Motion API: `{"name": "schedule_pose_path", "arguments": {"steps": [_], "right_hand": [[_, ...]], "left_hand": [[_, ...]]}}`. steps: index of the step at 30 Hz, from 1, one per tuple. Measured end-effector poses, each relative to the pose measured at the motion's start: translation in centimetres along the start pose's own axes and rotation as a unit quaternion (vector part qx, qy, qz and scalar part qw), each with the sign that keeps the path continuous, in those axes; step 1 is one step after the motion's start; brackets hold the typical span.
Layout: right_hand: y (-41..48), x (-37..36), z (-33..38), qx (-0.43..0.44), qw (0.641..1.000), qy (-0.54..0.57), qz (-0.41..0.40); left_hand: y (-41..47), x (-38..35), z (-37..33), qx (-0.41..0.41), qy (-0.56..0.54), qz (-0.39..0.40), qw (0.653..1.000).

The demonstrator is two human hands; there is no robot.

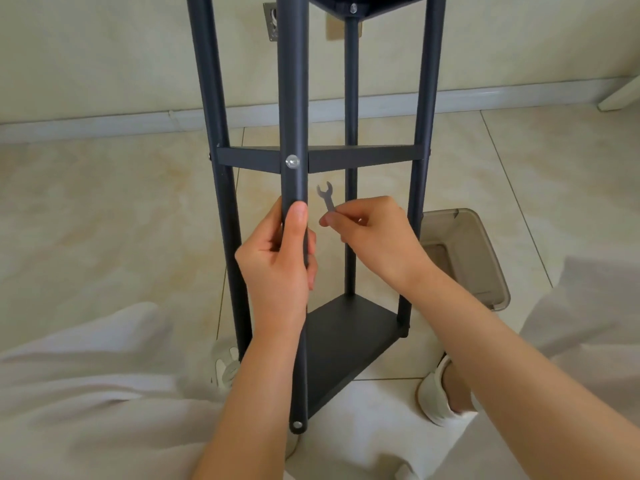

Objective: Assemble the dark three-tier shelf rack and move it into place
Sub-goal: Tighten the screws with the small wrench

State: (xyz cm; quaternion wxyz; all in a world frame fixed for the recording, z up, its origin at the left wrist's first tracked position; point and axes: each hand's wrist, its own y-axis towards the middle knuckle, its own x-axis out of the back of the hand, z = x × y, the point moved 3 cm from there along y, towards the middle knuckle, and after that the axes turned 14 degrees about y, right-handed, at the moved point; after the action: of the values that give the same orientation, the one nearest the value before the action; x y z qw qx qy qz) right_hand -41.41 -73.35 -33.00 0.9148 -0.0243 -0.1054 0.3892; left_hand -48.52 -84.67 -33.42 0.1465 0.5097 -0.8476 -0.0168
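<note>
The dark shelf rack [346,330] stands upright on the tiled floor between my knees, with its tiers joined to four round posts. My left hand [277,261] grips the nearest post [292,98] just below a silver bolt [292,162] at the middle tier. My right hand [374,233] pinches a small flat grey wrench [327,197] by its lower end, open jaw pointing up, just right of that post and below the middle tier. Another silver bolt [297,425] shows at the post's foot.
A translucent grey plastic bin [467,258] lies on the floor right of the rack. My legs in white trousers and white shoes [436,393] flank the rack's base. A wall with a skirting board [138,121] runs behind, and a white furniture leg [620,95] stands far right.
</note>
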Motion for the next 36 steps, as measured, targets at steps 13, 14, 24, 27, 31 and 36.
{"name": "schedule_pose_path", "arguments": {"steps": [13, 14, 24, 27, 31, 36], "right_hand": [[1.0, -2.8, 0.6, 0.032, 0.996, 0.083, 0.001], [1.2, -3.0, 0.7, 0.036, 0.995, 0.088, 0.000], [2.2, -5.2, 1.1, 0.087, 0.993, 0.068, 0.029], [2.5, -5.4, 1.0, 0.103, 0.992, 0.066, 0.015], [2.9, -5.2, 1.3, 0.110, 0.993, 0.052, 0.005], [3.2, -4.5, 1.7, 0.129, 0.989, 0.069, 0.004]], "left_hand": [[0.4, 1.1, 1.4, 0.007, 0.025, -0.031, 0.999], [0.5, 1.2, 1.4, 0.007, 0.031, -0.032, 0.999], [1.4, 2.3, 1.5, -0.004, 0.058, -0.052, 0.997], [1.4, 2.3, 1.4, -0.009, 0.063, -0.057, 0.996], [1.5, 2.1, 1.5, -0.009, 0.063, -0.061, 0.996], [1.6, 2.1, 1.8, -0.011, 0.061, -0.056, 0.997]]}}
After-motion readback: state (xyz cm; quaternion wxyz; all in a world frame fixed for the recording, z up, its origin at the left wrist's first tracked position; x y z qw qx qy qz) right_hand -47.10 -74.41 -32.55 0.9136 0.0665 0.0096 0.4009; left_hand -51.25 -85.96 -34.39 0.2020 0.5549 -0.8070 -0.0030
